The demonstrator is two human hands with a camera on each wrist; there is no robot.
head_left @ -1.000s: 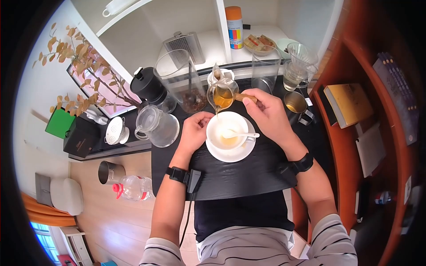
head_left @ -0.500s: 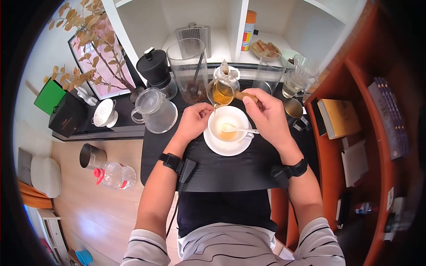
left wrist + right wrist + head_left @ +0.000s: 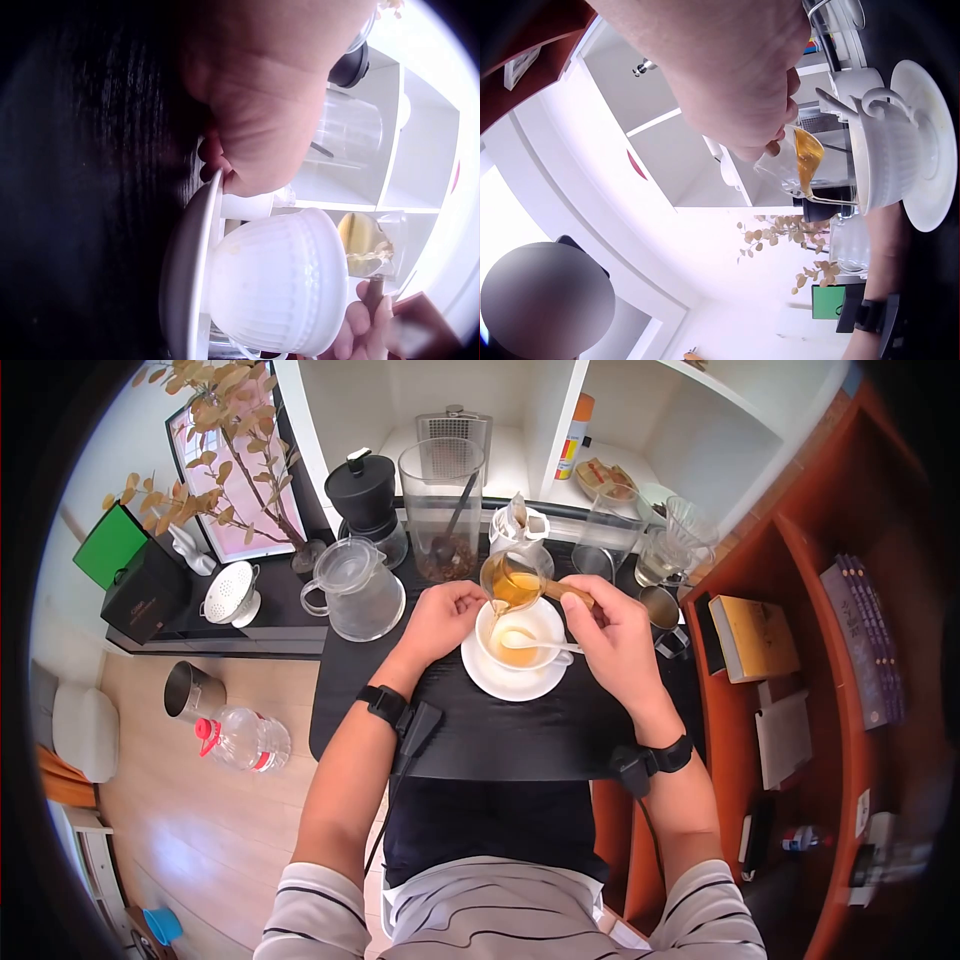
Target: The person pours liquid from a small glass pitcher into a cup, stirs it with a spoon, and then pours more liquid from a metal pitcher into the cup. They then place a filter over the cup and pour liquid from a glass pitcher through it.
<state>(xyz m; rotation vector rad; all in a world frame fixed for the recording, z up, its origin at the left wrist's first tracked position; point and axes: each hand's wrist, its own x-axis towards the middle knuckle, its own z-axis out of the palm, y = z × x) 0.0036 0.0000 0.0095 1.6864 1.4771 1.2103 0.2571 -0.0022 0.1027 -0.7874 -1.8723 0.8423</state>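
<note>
My right hand (image 3: 612, 635) grips the wooden handle (image 3: 572, 594) of a small glass pitcher (image 3: 516, 590), tilted over a white cup (image 3: 889, 161). Amber liquid runs from its spout in a thin stream into the cup. A white spoon (image 3: 545, 644) leans in the cup, its handle over the rim toward my right hand. Under the cup lies a white saucer (image 3: 503, 686) on the black table (image 3: 480, 740). At the saucer's left rim, my left hand (image 3: 443, 622) pinches the edge between thumb and curled fingers, as the left wrist view (image 3: 221, 176) shows.
Behind the hands stand a lidded glass jug (image 3: 355, 602), a black hand grinder (image 3: 364, 495), a tall glass canister (image 3: 440, 480), a drip bag on a white cup (image 3: 518, 532) and a metal mug (image 3: 659, 606). A wooden bookshelf (image 3: 735, 560) borders the right side.
More amber liquid shows in the cup. The pitcher has shifted slightly toward the cup's middle and its right, still pouring. The head view has swung, while the left hand stays at the saucer.
</note>
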